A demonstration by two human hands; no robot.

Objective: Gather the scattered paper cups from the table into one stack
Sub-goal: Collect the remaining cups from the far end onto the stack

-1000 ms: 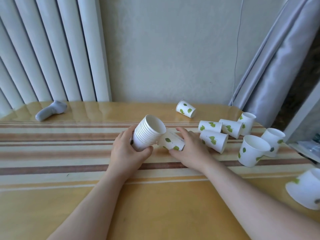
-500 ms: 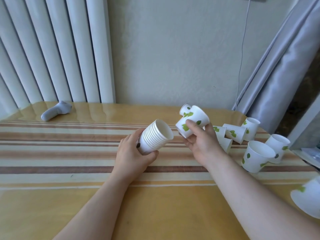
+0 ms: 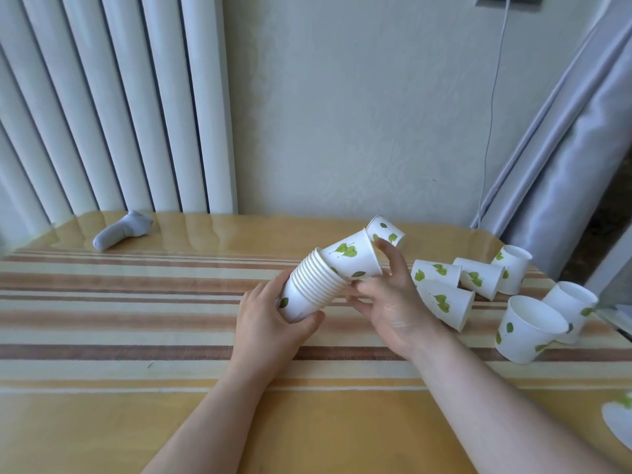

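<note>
Stack of nested cups (image 3: 309, 289) tilted above the middle of the surface (image 3: 136, 336), in the left hand (image 3: 270, 323). One cup (image 3: 355, 260) set partway into its mouth, right hand (image 3: 390, 302) just beside. Loose cups (image 3: 472, 289) lying and standing to the right; one more (image 3: 386, 230) behind. Sock (image 3: 121, 229) at far left rear, before the radiator (image 3: 102, 104).
</note>
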